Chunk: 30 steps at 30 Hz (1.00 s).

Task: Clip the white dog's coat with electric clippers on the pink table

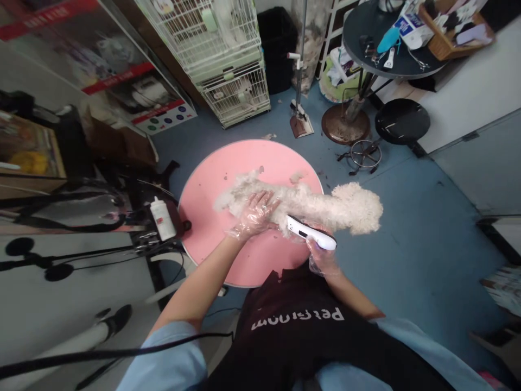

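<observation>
A white, curly-coated dog (313, 204) is on the round pink table (211, 168), its fluffy head reaching past the table's right edge. My left hand (256, 214), in a clear plastic glove, lies on the dog's coat with the fingers stretched out. In my right hand (321, 258), also gloved, is a white pet hair clipper (311, 233) with a dark edge. The clipper's front end is against the fur on the dog's near side. Part of the right hand's fingers is hidden behind the clipper. A tuft of cut fur (298, 176) lies beyond the dog's back.
A white squeeze bottle (163, 220) stands left of the table. Behind are stacked wire cages (236, 92) with white animals inside, a black bin (277, 51) and a long-handled dustpan (301, 125). At right are a black stool (402, 120) and a dark round table (354, 38) with tools.
</observation>
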Available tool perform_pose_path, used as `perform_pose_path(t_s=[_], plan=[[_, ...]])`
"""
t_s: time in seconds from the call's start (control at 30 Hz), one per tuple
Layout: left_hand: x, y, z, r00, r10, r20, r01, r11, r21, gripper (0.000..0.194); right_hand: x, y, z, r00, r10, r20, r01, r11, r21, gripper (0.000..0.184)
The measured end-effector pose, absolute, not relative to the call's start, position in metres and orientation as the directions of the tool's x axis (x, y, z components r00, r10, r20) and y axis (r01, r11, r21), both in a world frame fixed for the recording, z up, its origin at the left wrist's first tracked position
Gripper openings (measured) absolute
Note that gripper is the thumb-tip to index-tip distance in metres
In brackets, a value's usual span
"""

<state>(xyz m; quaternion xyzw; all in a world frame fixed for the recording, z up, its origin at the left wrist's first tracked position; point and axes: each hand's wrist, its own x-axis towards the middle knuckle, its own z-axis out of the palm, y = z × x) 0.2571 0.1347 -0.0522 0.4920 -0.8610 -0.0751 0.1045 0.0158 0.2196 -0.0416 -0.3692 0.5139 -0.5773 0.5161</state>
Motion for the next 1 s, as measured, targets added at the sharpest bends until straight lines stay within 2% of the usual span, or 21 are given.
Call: perform_pose_path(t_s=[0.13, 0.23, 0.37, 0.43, 0.5, 0.57, 0.73, 0.9, 1.0], plan=[[0.283, 0.133, -0.045, -0.506, -0.858, 0.088, -0.831, 0.513, 0.217, 0.092, 0.049, 0.226, -0.041, -0.248, -0.962, -0.109, 0.248, 0.046, -0.968, 0.03], [0.304, 0.131, -0.045, -0.518, -0.851, 0.085, -0.825, 0.523, 0.213, 0.087, 0.075, 0.229, -0.038, -0.282, -0.957, -0.06, 0.247, -0.012, -0.969, 0.031], [0.324, 0.125, -0.05, -0.504, -0.857, 0.107, -0.821, 0.514, 0.251, 0.082, 0.089, 0.234, -0.033, -0.196, -0.981, 0.011, 0.185, -0.048, -0.981, 0.034], [0.328, 0.122, -0.053, -0.489, -0.866, 0.106, -0.824, 0.499, 0.268, 0.082, 0.083, 0.237, -0.032, -0.357, -0.934, 0.015, 0.154, -0.075, -0.985, 0.033], [0.331, 0.12, -0.053, -0.495, -0.864, 0.091, -0.82, 0.499, 0.281, 0.084, 0.072, 0.238, -0.031, -0.624, -0.782, 0.01, 0.147, -0.13, -0.981, 0.031], [0.331, 0.118, -0.052, -0.51, -0.857, 0.08, -0.81, 0.509, 0.292, 0.085, 0.064, 0.235, -0.03, -0.756, -0.654, -0.03, 0.182, -0.166, -0.969, 0.031], [0.331, 0.116, -0.052, -0.529, -0.844, 0.09, -0.791, 0.529, 0.307, 0.084, 0.083, 0.221, -0.031, -0.727, -0.672, -0.143, 0.307, -0.132, -0.943, 0.035], [0.333, 0.114, -0.056, -0.524, -0.846, 0.099, -0.794, 0.527, 0.304, 0.086, 0.108, 0.219, -0.035, -0.533, -0.823, -0.194, 0.376, -0.026, -0.926, 0.042], [0.335, 0.112, -0.058, -0.54, -0.835, 0.101, -0.78, 0.542, 0.312, 0.084, 0.098, 0.222, -0.033, -0.642, -0.747, -0.171, 0.33, -0.068, -0.942, 0.038]])
